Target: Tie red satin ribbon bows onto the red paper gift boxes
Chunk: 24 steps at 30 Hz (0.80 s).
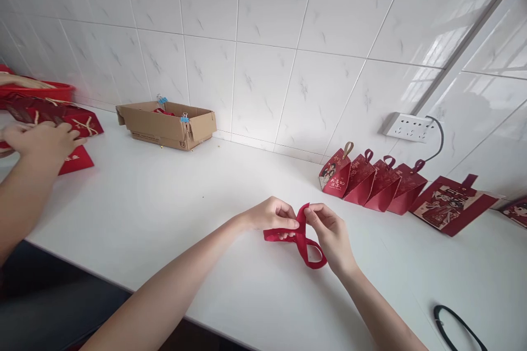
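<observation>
A red ribbon (302,238) is looped between my two hands just above the white table. My left hand (274,215) is closed on it, thumb and fingers pinching near the place where the strands cross. My right hand (329,227) pinches the ribbon's upper end between thumb and forefinger. One loop hangs down below the crossing, and a folded length sticks out to the left under my left hand. Whether the strands are knotted at the crossing is hidden by my fingers.
Small red gift boxes (364,175) with loop handles line the wall on the right, below a power strip (409,127). An open cardboard box (164,127) stands at the back. At left, another person's hand (45,142) works among red bags. A black cable (457,321) lies front right.
</observation>
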Available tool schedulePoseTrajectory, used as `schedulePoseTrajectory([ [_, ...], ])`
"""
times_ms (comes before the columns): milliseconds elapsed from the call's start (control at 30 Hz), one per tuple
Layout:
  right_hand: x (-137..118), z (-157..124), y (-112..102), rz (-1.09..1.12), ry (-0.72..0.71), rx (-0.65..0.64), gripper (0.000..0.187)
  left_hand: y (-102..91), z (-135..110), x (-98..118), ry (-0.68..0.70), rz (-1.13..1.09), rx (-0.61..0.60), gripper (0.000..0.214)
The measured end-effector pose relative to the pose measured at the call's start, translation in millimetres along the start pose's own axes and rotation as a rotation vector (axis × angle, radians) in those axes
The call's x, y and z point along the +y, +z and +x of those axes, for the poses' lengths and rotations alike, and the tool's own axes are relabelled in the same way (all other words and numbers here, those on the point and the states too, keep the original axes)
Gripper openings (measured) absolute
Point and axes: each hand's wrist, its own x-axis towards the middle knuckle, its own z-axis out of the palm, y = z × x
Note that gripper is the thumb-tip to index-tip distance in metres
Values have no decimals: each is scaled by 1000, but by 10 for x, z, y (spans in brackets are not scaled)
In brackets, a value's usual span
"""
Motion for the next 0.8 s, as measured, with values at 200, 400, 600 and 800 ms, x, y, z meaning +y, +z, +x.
schedulePoseTrajectory([
  [200, 16, 4, -31, -46, -154, -22, 22, -2, 5, 11, 4, -47, 43, 22],
  [400, 142, 25, -49, -313, -431, -6, 16, -2, 17, 29, 51, -111, 119, 24],
  [600, 211, 34, -73, -393, -494, -71, 19, 7, 16, 70, 47, -159, 167, 28],
  [800, 229, 42, -73, -465, -591, -109, 24, 6, 10, 72, 45, -159, 137, 43],
])
